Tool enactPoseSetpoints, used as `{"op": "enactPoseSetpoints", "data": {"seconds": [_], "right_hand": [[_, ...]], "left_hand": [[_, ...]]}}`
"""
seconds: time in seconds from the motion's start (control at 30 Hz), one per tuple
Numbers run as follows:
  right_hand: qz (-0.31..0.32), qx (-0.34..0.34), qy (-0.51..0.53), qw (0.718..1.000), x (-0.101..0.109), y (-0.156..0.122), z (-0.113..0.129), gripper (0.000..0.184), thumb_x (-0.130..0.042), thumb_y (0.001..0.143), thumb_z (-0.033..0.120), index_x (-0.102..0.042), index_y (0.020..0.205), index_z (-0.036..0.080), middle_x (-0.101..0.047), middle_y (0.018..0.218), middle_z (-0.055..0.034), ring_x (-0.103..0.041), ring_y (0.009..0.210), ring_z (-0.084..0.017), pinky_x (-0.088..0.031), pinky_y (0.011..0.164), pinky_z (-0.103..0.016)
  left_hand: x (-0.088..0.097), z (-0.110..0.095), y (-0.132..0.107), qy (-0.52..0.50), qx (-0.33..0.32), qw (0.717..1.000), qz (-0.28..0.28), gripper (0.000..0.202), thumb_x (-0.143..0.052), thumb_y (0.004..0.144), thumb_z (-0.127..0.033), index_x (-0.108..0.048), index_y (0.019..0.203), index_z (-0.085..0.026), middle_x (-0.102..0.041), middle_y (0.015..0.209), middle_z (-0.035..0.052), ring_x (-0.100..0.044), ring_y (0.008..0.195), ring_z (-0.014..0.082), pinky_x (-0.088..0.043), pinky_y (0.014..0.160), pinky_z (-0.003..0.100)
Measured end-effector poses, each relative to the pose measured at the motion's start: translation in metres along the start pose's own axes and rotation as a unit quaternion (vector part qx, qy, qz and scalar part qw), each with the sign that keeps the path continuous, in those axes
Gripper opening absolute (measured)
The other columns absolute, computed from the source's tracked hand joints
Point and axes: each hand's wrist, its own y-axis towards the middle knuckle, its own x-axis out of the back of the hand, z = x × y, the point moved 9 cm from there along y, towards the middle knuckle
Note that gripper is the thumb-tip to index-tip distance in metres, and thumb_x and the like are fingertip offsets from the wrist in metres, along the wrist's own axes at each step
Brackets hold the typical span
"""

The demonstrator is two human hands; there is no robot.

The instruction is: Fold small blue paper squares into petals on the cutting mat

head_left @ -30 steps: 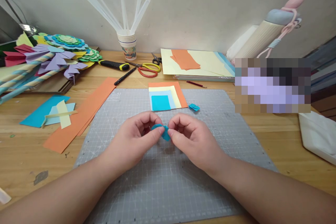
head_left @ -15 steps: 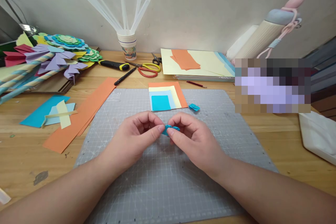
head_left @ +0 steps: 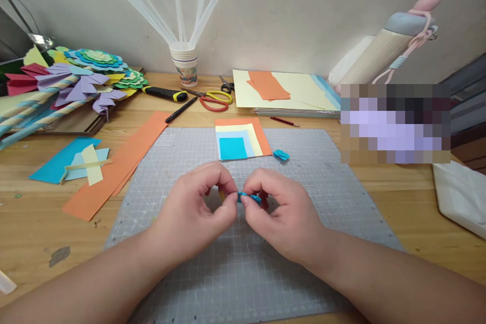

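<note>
Between my two hands is a small folded piece of blue paper (head_left: 251,197), pinched over the middle of the grey cutting mat (head_left: 243,273). My left hand (head_left: 203,197) grips its left end between thumb and forefinger. With thumb and fingers closed, my right hand (head_left: 279,207) holds the same piece from the right; the fingertips hide part of it. Another small folded blue paper piece (head_left: 281,155) lies on the mat beyond my right hand. Just past my hands rests a stack of square sheets, with a blue square (head_left: 233,149) on top of light blue, yellow and orange ones.
Orange paper strips (head_left: 121,162) and blue paper (head_left: 63,162) lie at the left. Behind the mat are a utility knife (head_left: 163,93), a black pen (head_left: 181,110), scissors (head_left: 215,101) and a pencil (head_left: 284,121). A paper cup (head_left: 186,68) holds white strips. Paper flowers (head_left: 79,81) fill the back left.
Both hands have lowered slightly toward me with the blue piece. My left thumb has bent inward, and the folded paper now looks narrower and is tilted differently.
</note>
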Motion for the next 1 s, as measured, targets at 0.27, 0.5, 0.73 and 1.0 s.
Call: {"op": "enactPoseSetpoints", "data": {"seconds": [0.27,0.5,0.73,1.0], "right_hand": [[-0.006,-0.069,0.066,0.995,0.001,0.003,-0.012,0.009,-0.054,0.078,0.016,-0.051,0.070,0.020,-0.049,0.062,0.0042,-0.045,0.056,-0.010,-0.037,0.051,-0.023],[-0.007,-0.172,0.188,0.967,-0.002,0.006,-0.030,0.008,-0.057,0.077,0.023,-0.053,0.070,0.020,-0.051,0.061,0.0039,-0.045,0.054,-0.011,-0.036,0.048,-0.024],[0.019,-0.156,0.212,0.965,-0.008,0.002,-0.024,0.007,-0.057,0.078,0.021,-0.055,0.072,0.020,-0.052,0.064,0.0030,-0.047,0.059,-0.011,-0.039,0.051,-0.023],[0.038,-0.177,0.243,0.953,-0.012,0.003,-0.030,0.012,-0.053,0.086,0.028,-0.055,0.078,0.020,-0.055,0.068,0.0017,-0.051,0.061,-0.011,-0.041,0.052,-0.023]], "left_hand": [[0.000,0.010,0.000,-0.104,0.050,0.993,-0.010,0.012,-0.058,0.080,-0.019,-0.057,0.068,-0.019,-0.054,0.069,-0.0029,-0.048,0.065,0.0122,-0.038,0.061,0.026],[-0.017,0.038,0.006,-0.342,0.165,0.922,0.069,0.012,-0.072,0.077,-0.031,-0.069,0.073,-0.021,-0.059,0.067,-0.0038,-0.048,0.063,0.0091,-0.038,0.061,0.022],[-0.021,0.031,0.004,-0.362,0.176,0.912,0.083,0.013,-0.072,0.078,-0.027,-0.067,0.069,-0.020,-0.063,0.068,-0.0029,-0.053,0.065,0.0101,-0.042,0.065,0.023],[-0.008,0.038,0.005,-0.322,0.177,0.930,0.013,0.018,-0.066,0.081,-0.032,-0.060,0.070,-0.019,-0.051,0.061,-0.0042,-0.042,0.056,0.0099,-0.036,0.055,0.023]]}}
